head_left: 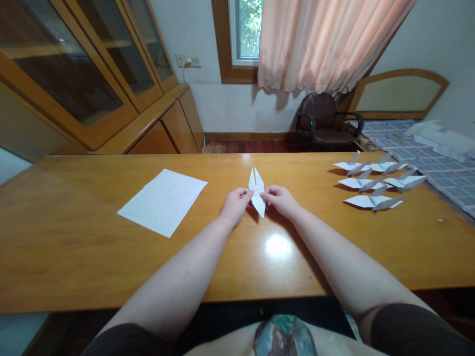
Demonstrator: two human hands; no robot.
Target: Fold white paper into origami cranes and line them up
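A partly folded white origami paper (257, 195) is held just above the middle of the wooden table. Its far end splits into two narrow points, and its near end is a single wider point. My left hand (236, 203) pinches its left edge, thumb on top. On the opposite edge, my right hand (281, 200) pinches it the same way. The fingers under the paper are partly hidden.
A flat white paper sheet (163, 202) lies left of my hands on the table (237, 267). Several folded paper cranes (373, 201) stand at the right. Beyond the table are an office chair (322, 118), a cabinet (148, 128) and a bed (415, 148).
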